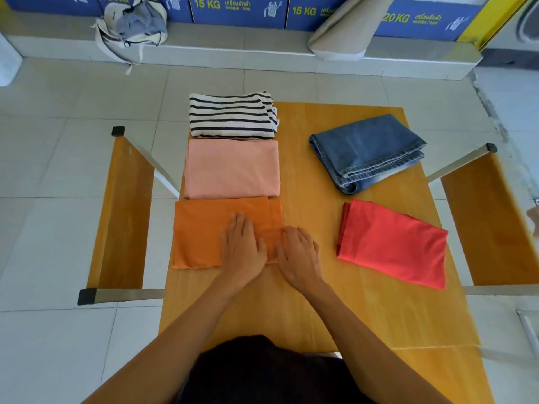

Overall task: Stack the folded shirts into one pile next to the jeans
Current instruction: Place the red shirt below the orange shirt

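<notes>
The orange shirt (204, 233) lay folded flat at the near end of the tabletop's left edge, its left side hanging slightly past that edge. It looked light, soft and limp, the kind of cloth that would sag and lose its fold if pinched at one corner; the safer hold seemed to be both hands slid under opposite sides, carrying it flat. The left hand (243, 249) rested palm down on the shirt's right part, fingers spread and flat, gripping nothing. The right hand (299, 255) lay just beside it, also flat and open, its fingers touching the shirt's right edge and its palm on the bare wood.

Directly beyond the orange shirt, touching its far edge, lay the pink shirt (232, 169), and beyond that the striped shirt (230, 115) at the far left corner, partly overhanging it. All three looked equally soft. The red shirt (393, 243) lay along the right edge, well apart from both hands, with the jeans (366, 150) just beyond it toward the far right corner. The denim looked heavier and stiffer than the shirts.

No pile had been started; four shirts lay singly on the table (309, 185). Benches (122, 211) flanked it on both sides.
</notes>
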